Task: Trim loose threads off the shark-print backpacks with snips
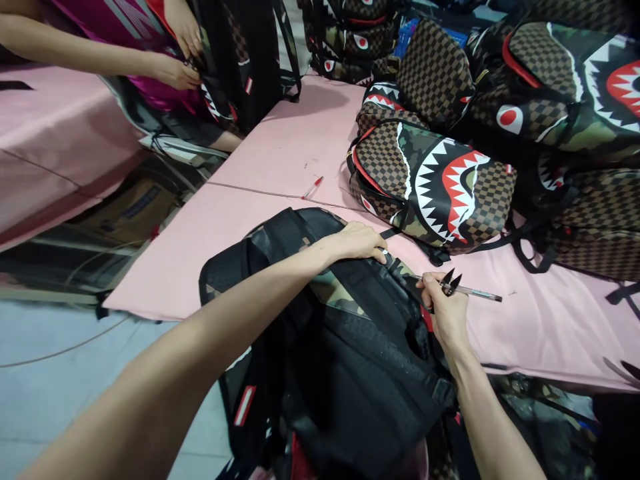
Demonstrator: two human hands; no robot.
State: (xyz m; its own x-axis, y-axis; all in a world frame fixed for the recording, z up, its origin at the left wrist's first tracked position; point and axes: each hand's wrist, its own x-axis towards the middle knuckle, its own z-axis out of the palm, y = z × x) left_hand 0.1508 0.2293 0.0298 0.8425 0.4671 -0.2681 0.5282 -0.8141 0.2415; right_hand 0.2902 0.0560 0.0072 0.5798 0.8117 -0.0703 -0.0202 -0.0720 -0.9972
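Observation:
A black and camouflage backpack (345,347) lies back-side up at the near edge of the pink table (235,220). My left hand (357,241) rests on its top edge, fingers curled over the rim. My right hand (445,310) is at the backpack's right side, closed on small black thread snips (451,282) and a pen (477,292) that points right over the table.
Several checkered shark-mouth backpacks (435,183) are piled at the right and back. A red pen (313,188) lies mid-table. At the top left another person's hands (177,57) work on a dark backpack (250,60). Boxes and floor lie to the left.

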